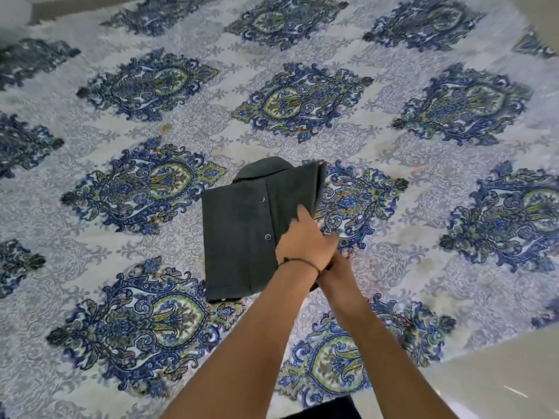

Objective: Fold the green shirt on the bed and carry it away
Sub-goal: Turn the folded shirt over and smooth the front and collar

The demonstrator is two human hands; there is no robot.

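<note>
I see the dark green button-up shirt (242, 231) folded into a neat rectangle on the blue paisley-printed bed (151, 86). Folding looks done and carrying remains. The left hand (305, 241) grips its right edge, thumb on top. The right hand (337, 267) sits tucked beneath with its fingers hidden, so I cannot tell their state.

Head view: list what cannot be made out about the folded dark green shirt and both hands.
- Folded dark green button shirt: head view, right edge covered by both hands.
- Right hand: mostly hidden beneath the left hand; its grip cannot be told.
- Left hand's fingertips: blurred; whether they curl under the shirt is unclear.
- Dark shape at the bottom edge: cut off by the frame.
</note>
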